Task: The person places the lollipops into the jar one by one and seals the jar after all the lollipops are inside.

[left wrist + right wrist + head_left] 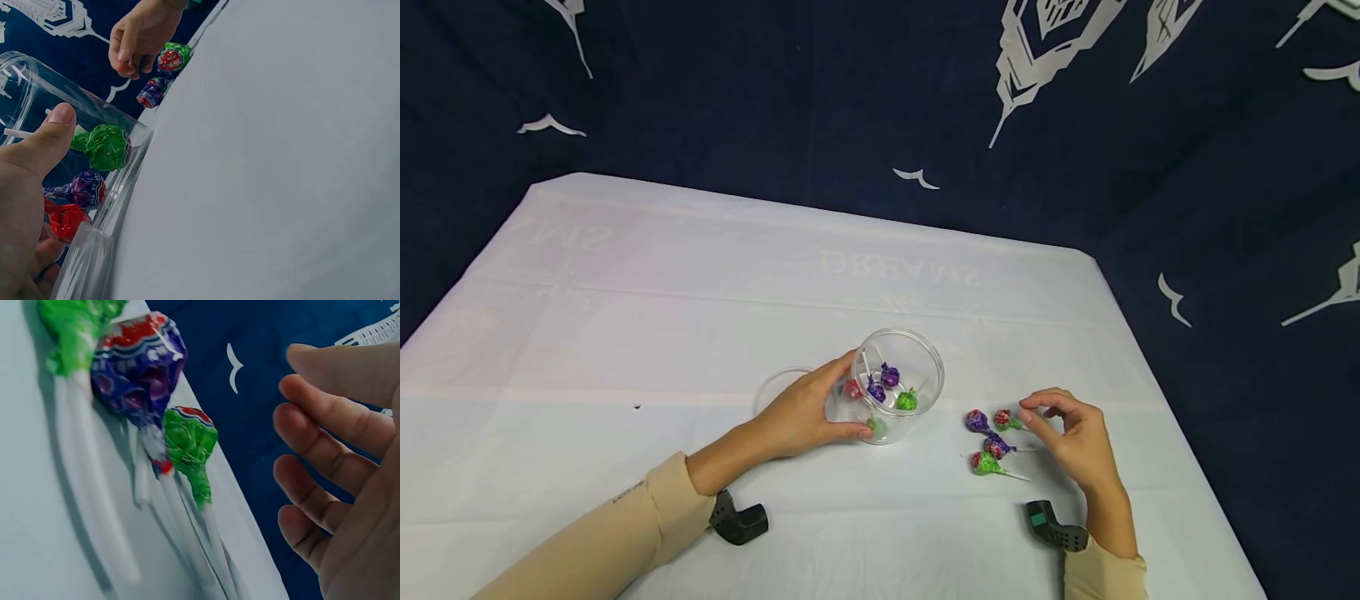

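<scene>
4 loose lollipops (984, 464) lie on white cloth (625, 350) beside the right hand (1077, 437), whose loosely bent fingers the right wrist view shows holding nothing. To their left, the left hand (805, 414) grasps a clear jar (921, 357) containing purple, green and red lollipops (890, 377); the left wrist view reveals curled fingers (47, 251) that the head view hides.

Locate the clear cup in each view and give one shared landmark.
Head: the clear cup is just below centre, held by the left hand.
Left wrist: at the left edge, slanted, partly covered by that hand.
Right wrist: not in it.
Shared landmark: the right hand (right side; top; right side, in that order).
</scene>
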### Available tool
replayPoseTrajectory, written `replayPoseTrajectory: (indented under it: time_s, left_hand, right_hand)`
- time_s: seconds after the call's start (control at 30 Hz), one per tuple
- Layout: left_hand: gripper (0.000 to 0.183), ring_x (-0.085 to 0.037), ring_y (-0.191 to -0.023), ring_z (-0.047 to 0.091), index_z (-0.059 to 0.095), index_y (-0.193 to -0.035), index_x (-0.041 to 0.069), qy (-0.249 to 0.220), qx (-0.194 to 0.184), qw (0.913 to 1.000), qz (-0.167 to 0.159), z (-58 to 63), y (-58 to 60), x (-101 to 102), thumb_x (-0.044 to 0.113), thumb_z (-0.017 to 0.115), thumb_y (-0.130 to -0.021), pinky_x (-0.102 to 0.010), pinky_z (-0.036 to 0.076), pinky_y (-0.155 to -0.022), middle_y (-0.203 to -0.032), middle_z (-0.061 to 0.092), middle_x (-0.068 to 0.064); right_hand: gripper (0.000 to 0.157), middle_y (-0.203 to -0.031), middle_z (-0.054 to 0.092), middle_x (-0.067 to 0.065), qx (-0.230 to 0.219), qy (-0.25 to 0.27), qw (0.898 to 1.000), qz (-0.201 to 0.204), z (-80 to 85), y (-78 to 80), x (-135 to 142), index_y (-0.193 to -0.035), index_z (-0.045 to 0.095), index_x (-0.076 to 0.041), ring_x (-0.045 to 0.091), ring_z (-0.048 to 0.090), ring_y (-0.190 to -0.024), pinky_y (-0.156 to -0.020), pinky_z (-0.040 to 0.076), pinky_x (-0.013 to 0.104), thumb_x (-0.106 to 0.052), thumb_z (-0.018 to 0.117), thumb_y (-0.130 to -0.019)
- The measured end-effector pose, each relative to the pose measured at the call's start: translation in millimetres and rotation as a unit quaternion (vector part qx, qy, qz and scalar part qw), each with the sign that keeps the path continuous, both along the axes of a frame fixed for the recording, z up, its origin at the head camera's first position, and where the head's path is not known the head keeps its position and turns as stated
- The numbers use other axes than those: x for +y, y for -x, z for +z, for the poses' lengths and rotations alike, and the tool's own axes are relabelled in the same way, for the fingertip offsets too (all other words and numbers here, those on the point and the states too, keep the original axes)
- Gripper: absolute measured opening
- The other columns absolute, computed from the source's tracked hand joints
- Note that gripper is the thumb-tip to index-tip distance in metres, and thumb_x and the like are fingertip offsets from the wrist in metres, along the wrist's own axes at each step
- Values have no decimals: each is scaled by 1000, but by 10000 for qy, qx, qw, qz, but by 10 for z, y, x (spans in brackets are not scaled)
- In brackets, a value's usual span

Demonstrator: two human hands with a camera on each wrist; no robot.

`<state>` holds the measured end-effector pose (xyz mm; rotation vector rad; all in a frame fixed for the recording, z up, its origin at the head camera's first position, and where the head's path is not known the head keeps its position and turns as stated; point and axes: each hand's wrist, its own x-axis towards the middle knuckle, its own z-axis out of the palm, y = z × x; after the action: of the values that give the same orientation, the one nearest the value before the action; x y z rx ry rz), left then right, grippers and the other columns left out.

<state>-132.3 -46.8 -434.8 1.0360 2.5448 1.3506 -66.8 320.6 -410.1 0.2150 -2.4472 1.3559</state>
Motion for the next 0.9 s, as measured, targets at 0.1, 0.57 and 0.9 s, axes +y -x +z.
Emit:
replayPoseTrajectory:
  time_s: [0.1, 0.57, 0.9]
  left_hand:
    - [104, -32, -138, 40, 27, -155, 6, -14, -5, 10000, 4, 4, -1, -1, 42, 85, -76, -48, 35, -112, -152, 41, -16]
    - [104, -32, -138, 40, 27, -155, 6, 17, -45, 10000, 36, 18, -8, -1, 43, 85, -76, -48, 35, -112, -152, 41, -16]
    - [104, -32, -138, 40, 28, -155, 6, 36, -98, 9999, 40, 8, -14, 3, 42, 85, -76, -48, 35, -112, -152, 41, -16]
  right_hand:
    - [16, -88, 69, 10, -144, -322, 9994, 9, 14, -13, 27, -92, 72, 6, 7, 57, -89, -76, 40, 24, 15, 74, -78]
    - [17, -90, 72, 9, -589, -1317, 9893, -201, -26, -53, 152, -92, 75, -5, 15, 55, -82, -71, 42, 26, 4, 80, -78]
    - [15, -89, 72, 4, -988, -1875, 9764, -419, -88, -59, 208, -89, 75, -7, 5, 57, -89, -78, 42, 10, 3, 80, -78]
